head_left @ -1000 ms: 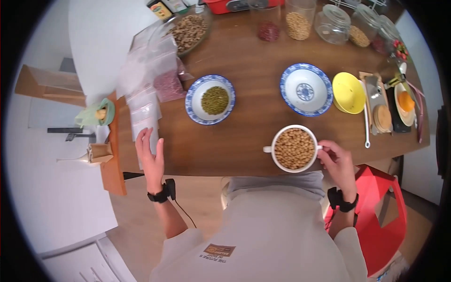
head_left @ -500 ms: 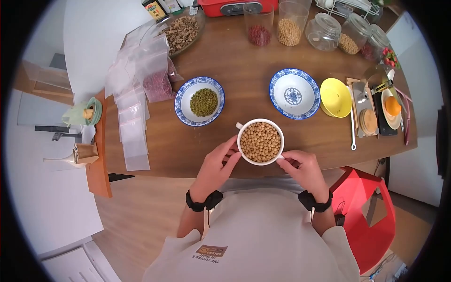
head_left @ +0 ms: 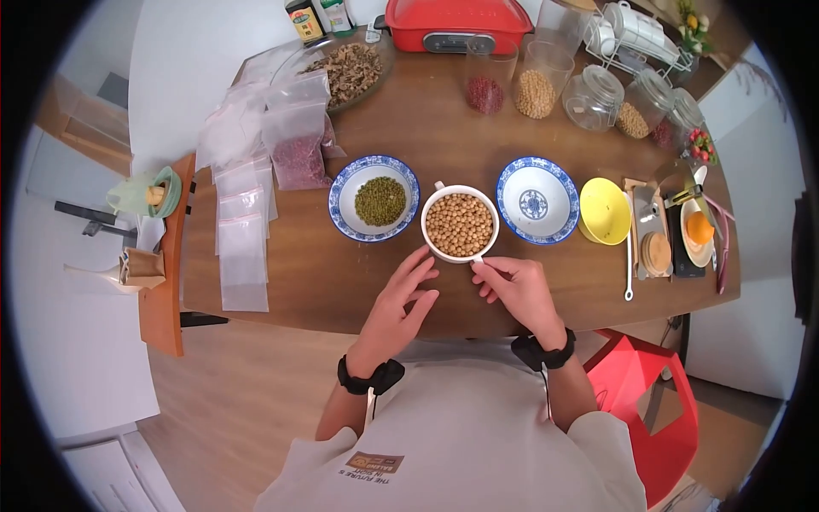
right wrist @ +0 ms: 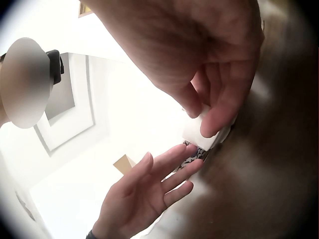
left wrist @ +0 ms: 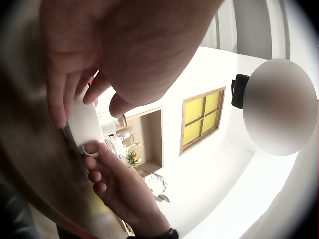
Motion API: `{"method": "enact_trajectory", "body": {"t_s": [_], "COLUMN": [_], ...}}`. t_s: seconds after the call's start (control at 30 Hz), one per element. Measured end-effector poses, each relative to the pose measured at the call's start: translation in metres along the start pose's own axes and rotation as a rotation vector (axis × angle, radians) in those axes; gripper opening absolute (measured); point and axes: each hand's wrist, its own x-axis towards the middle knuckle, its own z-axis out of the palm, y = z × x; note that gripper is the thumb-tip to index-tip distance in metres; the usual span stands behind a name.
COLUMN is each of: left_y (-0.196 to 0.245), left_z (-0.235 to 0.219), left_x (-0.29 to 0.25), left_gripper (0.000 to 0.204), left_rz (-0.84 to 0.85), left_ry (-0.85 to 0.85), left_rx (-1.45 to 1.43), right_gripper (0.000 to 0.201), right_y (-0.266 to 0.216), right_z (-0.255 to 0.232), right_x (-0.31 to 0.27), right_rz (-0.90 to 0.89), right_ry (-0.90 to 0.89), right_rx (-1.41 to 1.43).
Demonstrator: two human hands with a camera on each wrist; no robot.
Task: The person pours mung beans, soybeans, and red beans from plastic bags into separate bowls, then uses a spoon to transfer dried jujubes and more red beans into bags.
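White cup: two-handled, its rim (head_left: 424, 225) round and upright, filled with pale round beans (head_left: 461, 224); it sits between the two blue-rimmed bowls, nearer the tabletop's (head_left: 324, 290) near edge than its far edge. Whether its base touches the wood cannot be told.

Handles: the far handle (head_left: 439, 185) points away and slightly left; the near handle (head_left: 478, 259) points toward the person.

Right hand (head_left: 525, 294): pinches the near handle between thumb and fingertips, the other fingers bent below; the cup lies ahead and to the left of this hand.

Left hand (head_left: 394, 311): fingers loosely spread and slightly bent, thumb apart; the cup lies ahead and to the right, just beside the fingertips. Whether they touch its wall cannot be told.

Left of cup: a blue-rimmed bowl (head_left: 335, 200) with green beans (head_left: 380, 201); beyond it, flat clear bags (head_left: 243, 264) near the left edge, and a bag of reddish contents (head_left: 299, 162).

Right of cup: a second blue-rimmed bowl (head_left: 516, 183), very close to the cup; then a yellow bowl (head_left: 605, 213) toward the right edge.

Far edge: a red appliance (head_left: 444, 15), with glass jars (head_left: 591, 98) along the far right corner.
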Motion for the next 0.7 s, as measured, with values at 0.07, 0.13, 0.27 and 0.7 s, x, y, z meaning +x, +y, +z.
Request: {"method": "enact_trajectory", "body": {"t_s": [0.07, 0.13, 0.27, 0.7], "left_y": [-0.001, 0.000, 0.000, -0.004], "left_z": [0.002, 0.003, 0.006, 0.006], "left_x": [0.001, 0.004, 0.010, 0.014], "left_gripper": [0.051, 0.051, 0.052, 0.051], "left_rz": [-0.004, -0.010, 0.015, -0.012], "left_ry": [-0.005, -0.013, -0.033, -0.026], "left_rx": [-0.018, -0.031, -0.008, 0.010], "right_gripper": [0.022, 0.022, 0.023, 0.026], "right_y": [-0.002, -0.003, -0.002, 0.002], "right_z": [0.000, 0.001, 0.003, 0.006], "right_x": [0.005, 0.010, 0.018, 0.029], "right_rz": [0.000, 0.007, 0.007, 0.002], "right_ry": [0.004, 0.010, 0.046, 0.116], "right_rx": [0.002, 0.009, 0.038, 0.096]}}
